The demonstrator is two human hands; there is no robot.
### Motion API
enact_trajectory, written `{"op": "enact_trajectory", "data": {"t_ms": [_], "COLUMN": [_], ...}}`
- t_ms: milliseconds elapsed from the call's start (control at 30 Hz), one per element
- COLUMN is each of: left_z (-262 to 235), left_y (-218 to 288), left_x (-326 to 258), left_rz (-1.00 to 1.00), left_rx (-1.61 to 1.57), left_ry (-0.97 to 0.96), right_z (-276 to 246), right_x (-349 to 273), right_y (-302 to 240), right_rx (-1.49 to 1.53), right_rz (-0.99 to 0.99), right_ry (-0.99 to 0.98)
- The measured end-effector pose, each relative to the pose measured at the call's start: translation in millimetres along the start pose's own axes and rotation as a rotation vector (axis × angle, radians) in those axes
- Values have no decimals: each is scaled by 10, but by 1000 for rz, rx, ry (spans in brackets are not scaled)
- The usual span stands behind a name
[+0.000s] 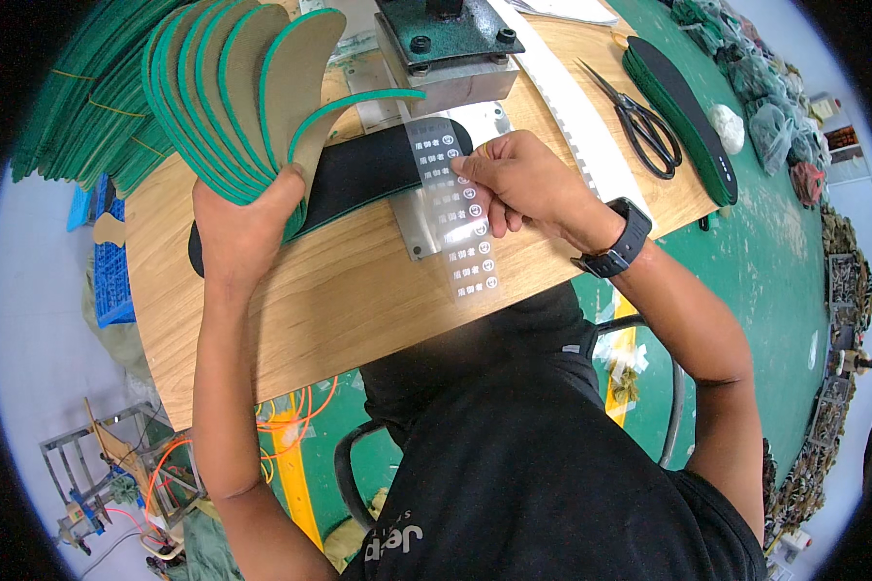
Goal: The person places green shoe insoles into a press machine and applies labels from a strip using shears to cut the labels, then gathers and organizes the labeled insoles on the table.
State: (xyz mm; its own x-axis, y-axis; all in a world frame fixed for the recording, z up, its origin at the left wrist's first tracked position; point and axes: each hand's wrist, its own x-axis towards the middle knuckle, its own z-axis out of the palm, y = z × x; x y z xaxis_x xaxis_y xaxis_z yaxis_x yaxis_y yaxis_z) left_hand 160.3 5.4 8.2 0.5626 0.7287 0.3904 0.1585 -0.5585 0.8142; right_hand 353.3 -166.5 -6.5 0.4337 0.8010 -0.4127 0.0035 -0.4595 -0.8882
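Observation:
My left hand [247,225] is closed round a fanned bunch of insoles [247,87], tan on their faces with green edges. Beneath the bunch, a black insole [358,172] lies across the metal plate [419,228] of a press [446,58]. Between the thumb and fingers of my right hand [528,184] is a clear transfer strip [467,242] with a row of white printed marks. The strip's upper end overlaps the toe of the black insole, and its lower end hangs toward the table's front edge. The press head stands just beyond the strip.
Large stacks of green insoles [97,107] fill the far left. On the right of the wooden table [291,329] lie black scissors [644,126], a pile of black insoles [683,116] and a long white strip [576,116]. A blue crate [114,281] stands below the table's left edge.

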Motion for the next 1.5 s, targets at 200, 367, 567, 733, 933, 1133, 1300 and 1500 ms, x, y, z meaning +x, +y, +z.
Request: {"op": "enact_trajectory", "data": {"t_ms": [200,367,567,733,933,1133,1300,1500], "left_z": [94,105,108,145,125,136,142,209], "left_y": [56,57,43,110,83,126,108,108], "left_x": [-22,-31,-77,-55,-34,-22,-44,-21], "left_rz": [-3,53,34,-6,5,-29,-34,164], "left_rx": [-42,17,51,94,63,79,160,428], "left_ry": [18,4,-23,-32,-42,-42,-80,-273], "right_z": [-13,18,25,-6,5,-1,-2,17], "right_x": [15,-2,-18,-79,-84,-91,-85,-87], "right_y": [-20,-46,-44,4,20,10,-1,22], "right_rx": [-10,5,-16,73,104,100,54,35], "right_rz": [30,42,23,34,-4,1,4,-15], "right_ry": [-23,-18,-18,-20,-21,-11,-25,-26]}}
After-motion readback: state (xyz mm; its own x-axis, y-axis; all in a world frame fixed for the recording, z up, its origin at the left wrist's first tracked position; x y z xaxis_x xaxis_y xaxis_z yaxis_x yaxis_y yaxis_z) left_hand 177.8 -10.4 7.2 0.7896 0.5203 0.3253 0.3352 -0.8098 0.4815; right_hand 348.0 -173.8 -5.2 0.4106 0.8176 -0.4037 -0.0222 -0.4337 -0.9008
